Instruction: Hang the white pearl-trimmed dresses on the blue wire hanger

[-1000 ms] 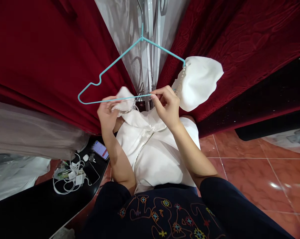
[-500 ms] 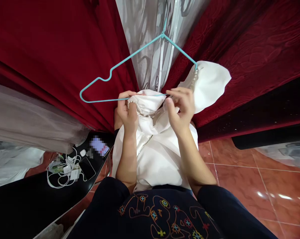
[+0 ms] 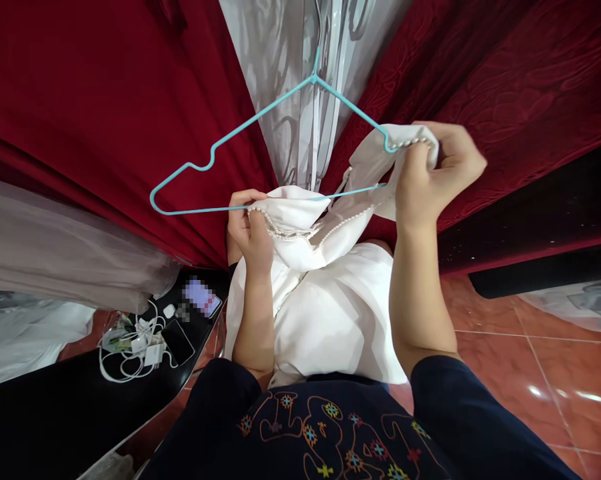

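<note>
A light blue hanger (image 3: pixel 260 115) is in front of me, its right end inside the pearl-edged strap of a white garment (image 3: pixel 330 320) that lies over my lap. My left hand (image 3: pixel 253 230) pinches the garment's other pearl-trimmed edge, close to the hanger's bottom bar. At the right, my right hand (image 3: pixel 438 170) is closed on the white strap just beyond the hanger's right notch. The hanger's left arm carries no cloth. Part of the bottom bar passes behind the white fabric.
A black bench (image 3: pixel 80 400) at the left bears white cables (image 3: pixel 125 377), a dark phone (image 3: pixel 179 341) and a lit phone (image 3: pixel 200 298). Red drapes (image 3: pixel 130 100) and sheer white fabric (image 3: pixel 285 80) hang ahead. Reddish floor tiles (image 3: pixel 505 360) show at the right.
My right hand has left the middle of the bottom bar, moved up and right, and taken hold of the strap. The hanger has shifted slightly left. My left hand keeps its grip.
</note>
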Available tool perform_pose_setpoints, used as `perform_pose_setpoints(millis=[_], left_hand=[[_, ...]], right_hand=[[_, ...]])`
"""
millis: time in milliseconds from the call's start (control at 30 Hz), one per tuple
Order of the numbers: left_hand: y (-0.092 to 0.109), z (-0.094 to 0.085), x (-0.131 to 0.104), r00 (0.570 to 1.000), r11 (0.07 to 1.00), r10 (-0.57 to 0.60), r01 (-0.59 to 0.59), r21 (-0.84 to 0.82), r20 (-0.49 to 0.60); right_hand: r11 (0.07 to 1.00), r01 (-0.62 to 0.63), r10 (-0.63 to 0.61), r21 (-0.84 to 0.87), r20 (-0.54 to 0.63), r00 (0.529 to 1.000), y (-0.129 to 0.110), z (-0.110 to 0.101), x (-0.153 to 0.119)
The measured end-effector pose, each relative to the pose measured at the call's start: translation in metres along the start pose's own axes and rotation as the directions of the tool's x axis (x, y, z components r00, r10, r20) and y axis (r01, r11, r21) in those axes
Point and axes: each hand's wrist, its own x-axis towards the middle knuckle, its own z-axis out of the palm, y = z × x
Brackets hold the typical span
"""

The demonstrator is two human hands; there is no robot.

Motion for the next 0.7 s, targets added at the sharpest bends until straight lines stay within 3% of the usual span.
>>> perform_pose_setpoints(millis=[167,267,367,433,533,600,700], left_hand=[[-0.004,-0.001,0.001,0.999,0.999,-0.031,0.031,-0.009,-0.008],[-0.008,-0.002,0.001,0.999,0.999,-0.04,0.04,-0.01,0.002],[-0.012,-0.002,0.0,0.998,0.998,-0.057,0.057,-0.033,0.003],[-0.015,0.0,-0.001,0.997,0.995,-0.081,0.081,-0.063,0.006],[-0.015,0.001,0.0,0.991,0.985,-0.133,0.134,-0.106,0.011],[-0.012,0.002,0.001,0.983,0.974,-0.185,0.186,-0.128,0.017],[-0.006,0.003,0.001,0.963,0.95,-0.268,0.271,-0.154,0.037]], right_hand=[[0.993,0.088,-0.076,0.08,-0.147,0.986,0.037,-0.027,0.019],[0.995,0.098,-0.09,0.017,-0.25,0.964,0.054,-0.047,0.003],[0.998,0.045,-0.055,-0.042,-0.252,0.966,0.05,-0.064,-0.027],[0.999,0.023,-0.031,-0.043,-0.177,0.984,0.036,-0.069,-0.045],[0.996,0.089,-0.088,-0.014,0.049,0.995,0.008,-0.065,-0.059],[0.989,0.138,-0.147,0.057,0.198,0.969,-0.012,-0.055,-0.061],[0.982,0.119,-0.172,0.148,0.428,0.887,-0.035,-0.034,-0.061]])
